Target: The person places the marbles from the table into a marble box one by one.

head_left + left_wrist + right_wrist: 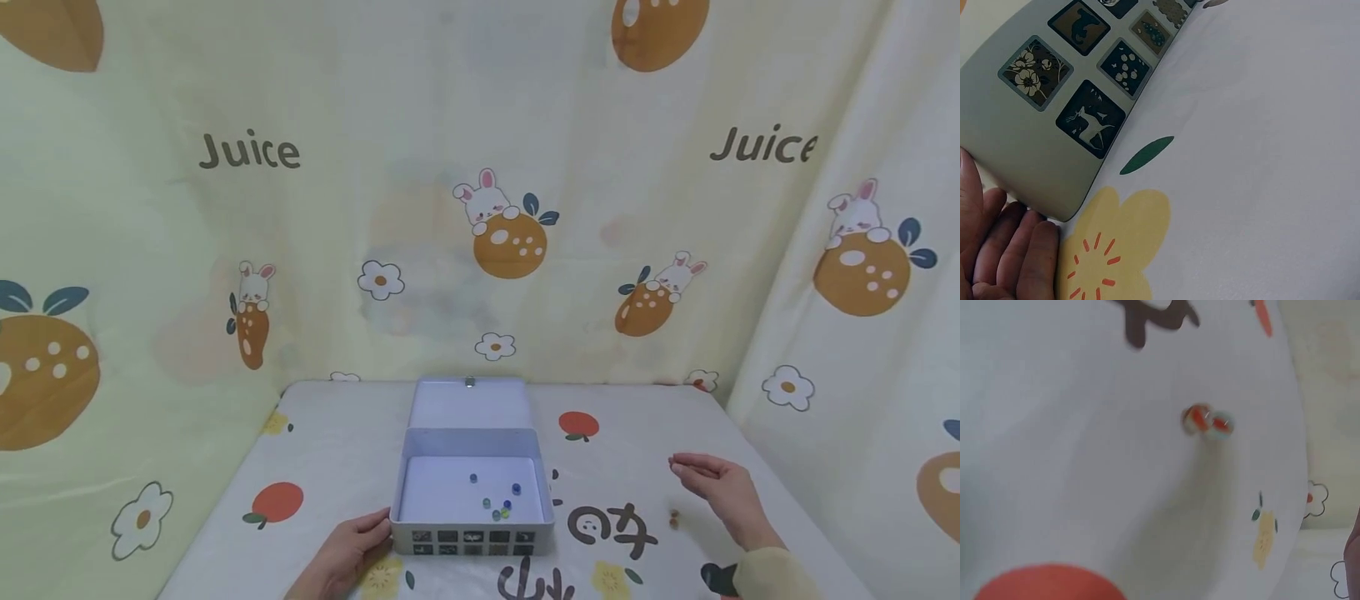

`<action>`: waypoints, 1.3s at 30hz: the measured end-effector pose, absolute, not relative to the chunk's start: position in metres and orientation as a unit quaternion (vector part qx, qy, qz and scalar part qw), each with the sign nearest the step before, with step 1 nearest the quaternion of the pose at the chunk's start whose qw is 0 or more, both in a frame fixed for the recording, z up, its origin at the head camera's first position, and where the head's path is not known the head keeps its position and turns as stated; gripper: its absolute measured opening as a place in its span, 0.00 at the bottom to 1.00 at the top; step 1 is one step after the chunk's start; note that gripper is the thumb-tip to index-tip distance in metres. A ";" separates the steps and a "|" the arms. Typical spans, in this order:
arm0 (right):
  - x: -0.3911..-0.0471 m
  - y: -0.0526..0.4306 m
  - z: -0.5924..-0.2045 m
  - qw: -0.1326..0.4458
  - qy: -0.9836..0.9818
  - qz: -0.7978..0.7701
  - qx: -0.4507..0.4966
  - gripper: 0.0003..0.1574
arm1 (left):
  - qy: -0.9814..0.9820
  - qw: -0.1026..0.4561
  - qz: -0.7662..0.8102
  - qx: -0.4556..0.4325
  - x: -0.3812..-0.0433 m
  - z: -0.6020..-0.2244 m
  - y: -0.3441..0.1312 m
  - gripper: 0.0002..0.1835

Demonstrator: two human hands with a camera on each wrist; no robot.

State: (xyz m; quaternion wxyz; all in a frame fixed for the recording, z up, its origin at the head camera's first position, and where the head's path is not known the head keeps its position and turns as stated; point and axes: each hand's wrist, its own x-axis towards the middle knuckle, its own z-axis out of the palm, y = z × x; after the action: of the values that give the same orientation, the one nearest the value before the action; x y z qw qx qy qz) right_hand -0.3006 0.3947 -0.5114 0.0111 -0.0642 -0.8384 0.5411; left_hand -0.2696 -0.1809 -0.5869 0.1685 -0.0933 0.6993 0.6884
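Note:
A pale metal box [472, 537] with its lid [472, 404] swung back stands in the middle. Several glass marbles [516, 489], blue and green, lie on its floor. My left hand [348, 546] touches the box's left side near the front corner; in the left wrist view its fingers [1013, 256] lie loosely bent against that corner. My right hand [723, 492] hovers right of the box, thumb and fingertips close together. A small reddish spot shows at the tips, too small to identify. Below it, two red-and-clear marbles [1207, 422] lie side by side on the tablecloth.
A white printed tablecloth [330, 450] covers the table, with fruit, flowers and dark lettering on it. A cream curtain [315, 233] with rabbit and orange prints hangs behind and at both sides. Small printed pictures cover the box's front.

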 end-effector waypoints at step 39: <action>-0.301 0.398 -0.540 0.008 -0.911 0.400 -0.101 0.18 | 0.686 0.174 0.702 -0.081 -0.269 -0.585 -0.183 0.32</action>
State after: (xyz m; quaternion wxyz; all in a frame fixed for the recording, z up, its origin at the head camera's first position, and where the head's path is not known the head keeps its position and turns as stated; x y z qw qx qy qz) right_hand -0.3006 0.3981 -0.5396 0.0079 -0.1012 -0.9111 0.3995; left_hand -0.2692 -0.1830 -0.5854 0.1741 -0.0807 0.6856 0.7023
